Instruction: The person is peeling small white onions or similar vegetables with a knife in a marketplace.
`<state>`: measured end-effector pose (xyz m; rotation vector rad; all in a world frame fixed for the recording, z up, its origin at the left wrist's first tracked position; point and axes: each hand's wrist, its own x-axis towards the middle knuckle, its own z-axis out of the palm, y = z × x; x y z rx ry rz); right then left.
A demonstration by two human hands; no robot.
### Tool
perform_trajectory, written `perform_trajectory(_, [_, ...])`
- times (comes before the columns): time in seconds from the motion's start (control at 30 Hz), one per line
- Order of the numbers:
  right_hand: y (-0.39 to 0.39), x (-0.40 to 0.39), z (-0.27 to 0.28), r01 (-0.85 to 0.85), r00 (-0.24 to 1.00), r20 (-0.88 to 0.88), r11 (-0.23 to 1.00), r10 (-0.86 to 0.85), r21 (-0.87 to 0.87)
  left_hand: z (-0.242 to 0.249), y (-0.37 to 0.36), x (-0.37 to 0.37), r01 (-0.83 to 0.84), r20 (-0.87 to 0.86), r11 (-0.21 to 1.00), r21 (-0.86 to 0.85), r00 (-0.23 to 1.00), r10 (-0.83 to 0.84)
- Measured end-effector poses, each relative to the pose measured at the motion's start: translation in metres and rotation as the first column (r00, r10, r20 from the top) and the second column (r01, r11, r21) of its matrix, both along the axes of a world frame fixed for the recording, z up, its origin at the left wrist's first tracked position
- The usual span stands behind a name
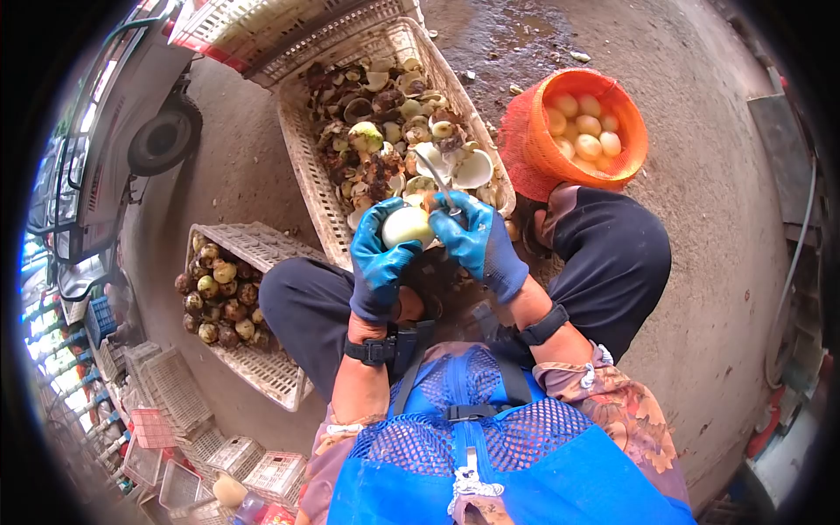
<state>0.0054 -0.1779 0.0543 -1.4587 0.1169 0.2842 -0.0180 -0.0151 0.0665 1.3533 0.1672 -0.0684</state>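
A pale, peeled onion point(408, 227) sits in my left hand point(381, 254), whose blue-gloved fingers wrap round its left side. My right hand point(472, 234), gloved the same way, is closed on a small knife point(436, 172). The knife's metal blade points up and to the left, away from me, above the onion. Part of its handle is hidden in my right glove. Both hands are close together over the near end of a crate point(308, 166) full of onion peelings point(378, 118) and cast-off outer layers.
An orange mesh-covered bucket point(516, 144) at the right holds peeled onions point(588, 122). At the left a tilted crate point(267, 241) holds unpeeled onions point(223, 289). A vehicle wheel point(164, 136) stands at upper left, and stacked crates point(179, 385) at lower left.
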Motion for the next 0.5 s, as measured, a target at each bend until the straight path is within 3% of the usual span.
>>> perform_trajectory(0.1, [-0.005,0.000,-0.002,-0.089,0.993,0.066,0.992,0.096,-0.092,-0.002,0.002,-0.001,0.028,0.011,0.999,0.030,1.000,-0.028])
perform_trajectory(0.3, [-0.008,0.003,0.010,-0.101,0.990,0.059,0.944,0.126,-0.315,-0.007,0.002,-0.001,0.058,0.014,0.997,0.059,0.998,-0.059])
perform_trajectory(0.4, [-0.009,0.003,0.005,-0.007,0.988,0.131,0.882,0.078,-0.471,-0.006,-0.002,0.000,0.056,-0.018,0.995,-0.081,0.998,-0.058])
perform_trajectory(0.5, [-0.010,0.008,-0.014,0.126,0.992,0.059,0.919,-0.112,-0.372,-0.003,-0.003,0.000,0.053,-0.024,0.981,-0.187,0.998,-0.058])
